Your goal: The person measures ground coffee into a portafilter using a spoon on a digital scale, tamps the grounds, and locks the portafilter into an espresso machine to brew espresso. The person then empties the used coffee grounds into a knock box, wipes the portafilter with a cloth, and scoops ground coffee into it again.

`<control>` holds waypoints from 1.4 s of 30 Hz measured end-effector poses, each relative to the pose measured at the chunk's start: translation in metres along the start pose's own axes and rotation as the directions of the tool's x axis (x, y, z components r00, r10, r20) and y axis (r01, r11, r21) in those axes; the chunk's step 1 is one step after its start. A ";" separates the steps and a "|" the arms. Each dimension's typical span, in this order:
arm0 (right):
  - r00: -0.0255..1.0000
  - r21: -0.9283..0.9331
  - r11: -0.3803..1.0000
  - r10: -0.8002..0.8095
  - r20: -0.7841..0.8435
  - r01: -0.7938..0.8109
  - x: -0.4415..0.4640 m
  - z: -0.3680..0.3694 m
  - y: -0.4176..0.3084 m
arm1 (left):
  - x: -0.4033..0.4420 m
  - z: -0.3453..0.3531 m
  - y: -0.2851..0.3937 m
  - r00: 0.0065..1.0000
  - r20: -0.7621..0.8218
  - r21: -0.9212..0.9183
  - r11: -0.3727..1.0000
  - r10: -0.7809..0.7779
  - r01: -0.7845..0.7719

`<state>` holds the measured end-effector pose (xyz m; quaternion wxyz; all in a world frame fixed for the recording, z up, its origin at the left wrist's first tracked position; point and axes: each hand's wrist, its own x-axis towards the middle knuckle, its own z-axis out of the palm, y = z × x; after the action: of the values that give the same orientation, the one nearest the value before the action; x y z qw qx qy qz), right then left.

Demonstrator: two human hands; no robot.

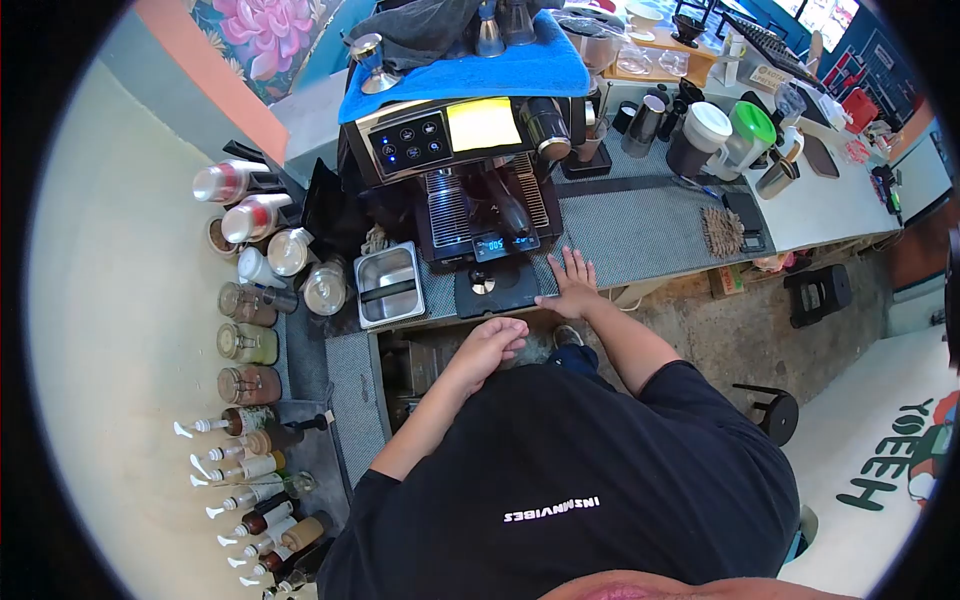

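My left hand (490,346) is held above the front edge of the counter, its fingers curled in; I see nothing in them. My right hand (572,285) rests with fingers spread on the counter edge, beside a black tamping mat (515,292) with a small shiny metal piece (482,283) on it. Behind the mat stands an espresso machine (400,145) with lit buttons and a yellow note (483,124). A portafilter (508,205) sits in its group head. Below it, a scale (503,245) with a lit display lies at the drip tray.
A steel knock box (390,285) stands left of the mat. Jars (247,343) and pump bottles (250,468) line the left wall. To the right are lidded pitchers (700,138), a brush (722,230) and a second scale (748,222). A black stool (818,293) is on the floor.
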<state>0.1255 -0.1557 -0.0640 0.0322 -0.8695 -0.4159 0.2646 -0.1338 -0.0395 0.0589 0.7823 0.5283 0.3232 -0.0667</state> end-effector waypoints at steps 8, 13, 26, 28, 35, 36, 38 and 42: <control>1.000 -0.010 1.000 0.003 0.003 -0.003 0.000 0.000 -0.001 | -0.001 0.003 0.001 1.000 -0.024 0.014 1.000 0.002 -0.002; 1.000 0.008 1.000 -0.012 0.007 0.012 -0.001 -0.001 0.001 | 0.001 0.002 0.000 1.000 -0.016 0.011 1.000 0.004 -0.004; 1.000 0.017 1.000 -0.019 0.011 0.018 0.003 0.004 0.003 | 0.001 0.000 -0.003 0.999 -0.021 -0.008 1.000 0.024 -0.024; 1.000 0.012 1.000 -0.021 0.009 0.021 0.004 0.004 0.002 | 0.000 0.001 -0.002 0.999 -0.023 -0.012 1.000 0.028 -0.028; 1.000 0.011 1.000 -0.022 0.020 0.021 0.004 0.005 0.005 | -0.015 0.000 0.022 0.963 -0.093 0.057 0.967 0.254 -0.250; 1.000 0.009 1.000 -0.021 0.021 0.021 0.005 0.004 0.005 | -0.028 0.000 0.045 0.916 -0.112 0.118 0.920 0.386 -0.374; 0.999 0.003 1.000 -0.019 0.026 0.019 0.003 0.004 0.005 | -0.072 0.003 0.112 0.690 -0.112 0.346 0.679 0.715 -0.648; 0.999 0.005 1.000 -0.018 0.035 0.018 0.003 0.002 0.004 | -0.203 0.003 0.266 -0.174 0.153 0.618 -0.232 0.973 -0.751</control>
<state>0.1289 -0.1569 -0.0685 0.0295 -0.8609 -0.4234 0.2805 -0.1730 0.0250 0.3850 0.2977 0.7703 -0.0569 0.5610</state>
